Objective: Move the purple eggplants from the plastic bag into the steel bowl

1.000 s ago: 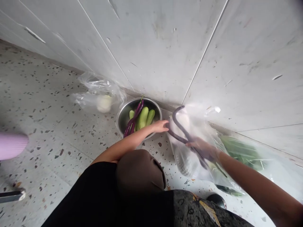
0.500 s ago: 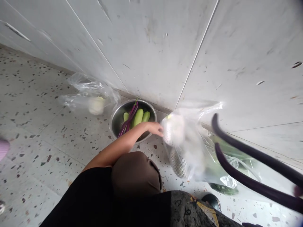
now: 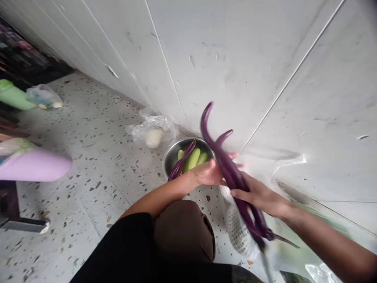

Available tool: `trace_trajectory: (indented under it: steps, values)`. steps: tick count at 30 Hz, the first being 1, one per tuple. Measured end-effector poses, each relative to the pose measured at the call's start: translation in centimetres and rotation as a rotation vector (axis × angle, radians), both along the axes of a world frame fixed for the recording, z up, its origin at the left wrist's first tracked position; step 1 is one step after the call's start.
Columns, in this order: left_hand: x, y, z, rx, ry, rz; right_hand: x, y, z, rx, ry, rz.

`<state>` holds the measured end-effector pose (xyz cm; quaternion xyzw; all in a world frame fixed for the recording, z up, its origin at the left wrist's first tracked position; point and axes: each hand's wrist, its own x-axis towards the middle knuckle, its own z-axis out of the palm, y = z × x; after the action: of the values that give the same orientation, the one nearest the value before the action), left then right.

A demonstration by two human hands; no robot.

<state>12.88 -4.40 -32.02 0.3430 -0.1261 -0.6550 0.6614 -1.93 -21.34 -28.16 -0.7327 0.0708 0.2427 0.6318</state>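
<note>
My right hand [image 3: 260, 194] grips a pair of long purple eggplants [image 3: 228, 169] slanting in front of the wall, its thumb and fingers around their middle. My left hand [image 3: 209, 173] is against or just behind the same eggplants, palm turned up and fingers stretched out; contact is hard to tell. Beneath it stands a metal bowl [image 3: 165, 165] on the floor. Inside the bowl lie light green, cucumber-shaped vegetables [image 3: 194, 158] and more purple eggplants [image 3: 184, 159]. Below my hands, a clear bag holds something in white foam netting [image 3: 237, 232], partly hidden.
Left of the bowl, a clear plastic bag [image 3: 163, 122] holds a pale round vegetable [image 3: 154, 137]. A light wall rises behind. A purple bin-like container [image 3: 41, 165] and a green one [image 3: 14, 96] are at far left. Bagged greens [image 3: 318, 220] lie at lower right.
The eggplants and my right hand have come in from the right edge to the middle. My left hand has moved from beside the bag to the eggplants. The view has swung left.
</note>
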Motion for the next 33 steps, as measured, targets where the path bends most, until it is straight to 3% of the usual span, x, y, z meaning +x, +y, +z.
trace_trajectory:
  steps: [2,3,5,8,13,16,19,22,24,27,30,33]
  values:
    - [1.2,2.2,-0.8,0.125,-0.016,0.357,4.5,4.2,-1.3,0.120,0.131,-0.036]
    - [2.1,3.3,-1.4,0.232,-0.037,0.468,6.2,6.1,-1.9,0.192,0.174,-0.070]
    - [4.7,5.7,-2.7,0.472,-0.087,0.546,8.1,9.1,-3.3,0.313,0.216,-0.131]
    - [10.0,9.0,-4.2,0.778,-0.195,0.492,7.7,11.0,-6.1,0.280,0.290,-0.146]
    - [17.2,12.0,-7.6,1.115,-0.378,0.286,3.8,9.7,-11.8,0.171,0.565,-0.110]
    - [18.0,13.0,-11.2,1.311,-0.534,0.242,2.2,8.4,-14.1,0.139,0.650,-0.139]
    - [17.1,14.2,-14.7,1.341,-0.832,0.211,0.8,7.8,-15.0,0.166,0.663,-0.182]
    - [15.8,15.7,-17.0,1.375,-1.042,0.129,-1.9,7.2,-14.2,0.166,0.621,-0.166]
    - [15.2,17.0,-17.6,1.418,-1.102,0.067,-4.7,6.0,-12.5,0.185,0.589,-0.103]
    - [14.8,19.2,-17.4,1.408,-1.208,-0.029,-9.6,3.0,-8.2,0.142,0.556,0.076]
    - [14.6,21.0,-16.9,1.551,-1.369,0.033,-13.8,-0.3,-4.0,-0.114,0.520,0.187]
    - [14.5,21.4,-16.6,1.659,-1.429,0.086,-15.5,-1.6,-2.7,-0.179,0.528,0.189]
